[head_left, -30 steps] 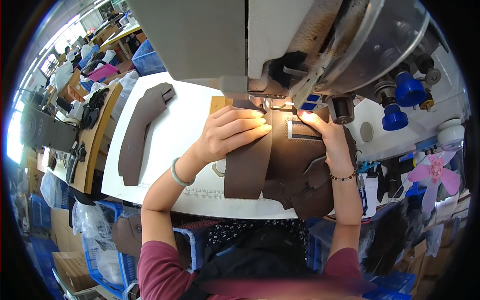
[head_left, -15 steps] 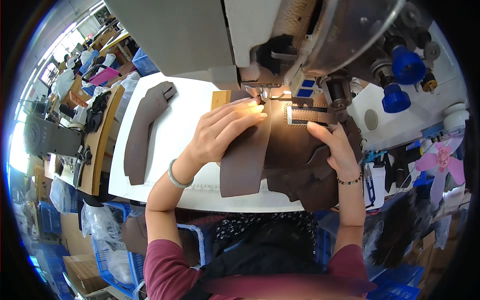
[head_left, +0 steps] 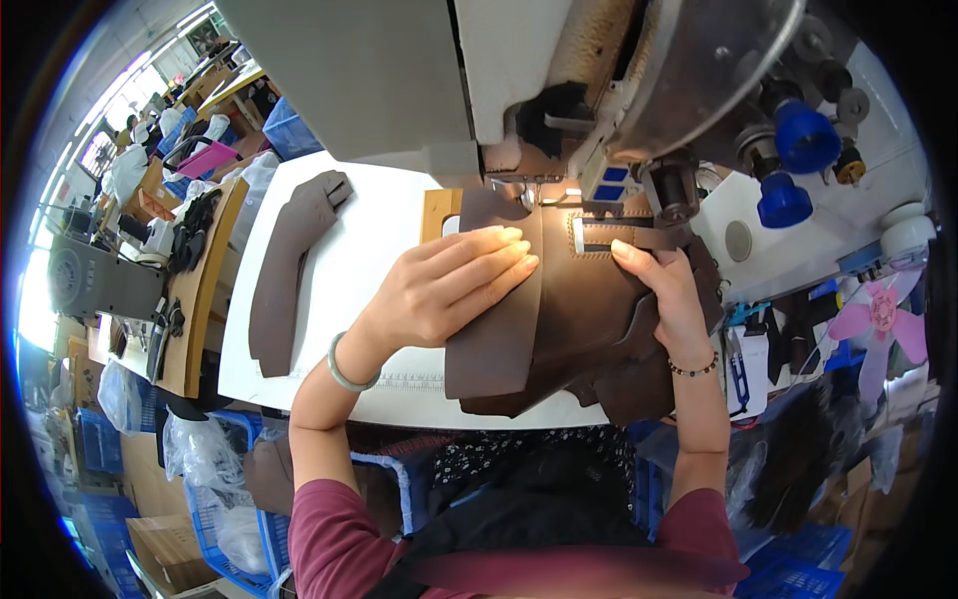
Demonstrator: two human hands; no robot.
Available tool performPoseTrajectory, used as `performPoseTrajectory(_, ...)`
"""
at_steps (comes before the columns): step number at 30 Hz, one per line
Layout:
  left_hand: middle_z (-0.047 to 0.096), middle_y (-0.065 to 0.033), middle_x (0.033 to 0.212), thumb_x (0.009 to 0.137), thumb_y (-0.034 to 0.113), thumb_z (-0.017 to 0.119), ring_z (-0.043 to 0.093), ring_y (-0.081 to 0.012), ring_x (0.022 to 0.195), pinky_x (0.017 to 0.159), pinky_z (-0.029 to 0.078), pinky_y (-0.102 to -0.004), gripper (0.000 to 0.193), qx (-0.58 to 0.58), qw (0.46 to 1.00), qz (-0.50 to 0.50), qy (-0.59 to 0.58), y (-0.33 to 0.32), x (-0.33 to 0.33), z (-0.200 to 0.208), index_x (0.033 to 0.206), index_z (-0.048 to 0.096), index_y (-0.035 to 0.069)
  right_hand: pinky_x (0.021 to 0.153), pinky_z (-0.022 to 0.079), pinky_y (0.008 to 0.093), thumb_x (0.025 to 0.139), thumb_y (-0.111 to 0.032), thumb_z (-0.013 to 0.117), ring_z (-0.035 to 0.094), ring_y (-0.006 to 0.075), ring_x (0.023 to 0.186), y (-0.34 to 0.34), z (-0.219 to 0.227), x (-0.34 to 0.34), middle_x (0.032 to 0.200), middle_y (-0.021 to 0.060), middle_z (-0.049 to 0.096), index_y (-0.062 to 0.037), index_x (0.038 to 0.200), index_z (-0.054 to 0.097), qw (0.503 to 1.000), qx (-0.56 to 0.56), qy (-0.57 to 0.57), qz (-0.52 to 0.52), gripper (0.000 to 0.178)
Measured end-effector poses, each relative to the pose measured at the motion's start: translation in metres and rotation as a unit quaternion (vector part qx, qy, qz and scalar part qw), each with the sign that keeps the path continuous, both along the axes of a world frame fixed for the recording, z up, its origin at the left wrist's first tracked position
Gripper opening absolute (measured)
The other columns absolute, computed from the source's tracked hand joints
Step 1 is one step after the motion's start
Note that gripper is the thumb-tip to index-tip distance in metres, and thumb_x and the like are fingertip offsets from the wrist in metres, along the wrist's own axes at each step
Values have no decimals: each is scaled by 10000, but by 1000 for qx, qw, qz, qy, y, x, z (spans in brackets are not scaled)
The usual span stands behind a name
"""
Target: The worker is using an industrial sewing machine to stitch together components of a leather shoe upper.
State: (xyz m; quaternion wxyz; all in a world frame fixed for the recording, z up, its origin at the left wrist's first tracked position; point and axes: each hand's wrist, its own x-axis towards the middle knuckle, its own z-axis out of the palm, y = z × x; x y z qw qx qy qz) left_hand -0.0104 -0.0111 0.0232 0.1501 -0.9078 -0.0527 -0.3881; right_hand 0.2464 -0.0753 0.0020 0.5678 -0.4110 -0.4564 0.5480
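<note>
A brown leather strip (head_left: 491, 349) lies along the left edge of a larger brown leather piece (head_left: 589, 299), beneath the lit needle area (head_left: 529, 195) of a sewing machine (head_left: 369, 90). My left hand (head_left: 434, 290) rests flat on the strip, fingers stretched together, tips near the seam line just short of the needle. My right hand (head_left: 674, 295) grips the larger piece at its right side, thumb on top beside a stitched rectangular window (head_left: 596, 236) with a strap across it. Its other fingers are mostly hidden by the leather.
Another folded brown leather piece (head_left: 289, 270) lies at the left of the white table (head_left: 399, 404). A yellow block (head_left: 436, 212) sits left of the needle. Blue thread-tension knobs (head_left: 803, 135) and a pink fan (head_left: 883, 314) are at right. A blue basket (head_left: 225, 529) stands below left.
My left hand has slid slightly toward me, its fingertips now farther from the needle. The leather has shifted a little, and more of the larger piece's near edge spreads out below the strip.
</note>
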Motion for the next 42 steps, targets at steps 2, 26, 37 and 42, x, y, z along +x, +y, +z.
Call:
performPoseTrajectory(2,689,-122,966,707,146,617,685,-270,923,758,582,-342,333,-4,1000,0,8,-1,-1,1,987,698,-15,853,471,261,875,-122,646,613,116,952,0,0,-1,1071,61,669,1,1140,629,999,25,-25,-9,293)
performPoseTrajectory(26,637,-82,1012,696,144,594,654,-250,987,794,560,-344,392,-48,999,14,-14,11,1,-2,1058,670,15,915,440,278,859,-126,664,593,129,1016,17,6,2,1119,67,643,14,1158,602,998,38,-45,-15,336)
performPoseTrajectory(37,630,-92,1049,708,141,596,644,-278,1034,844,571,-382,386,-52,998,13,-24,18,0,-7,1073,676,43,876,454,265,864,-137,676,607,119,972,27,3,4,1068,61,654,16,1179,592,998,37,-46,-16,361)
performPoseTrajectory(42,673,-139,982,712,139,619,676,-298,951,835,582,-397,286,3,999,-9,-40,17,1,-10,949,712,11,724,436,210,900,-206,670,552,46,801,27,3,8,884,-5,661,29,971,676,991,60,-117,-25,245)
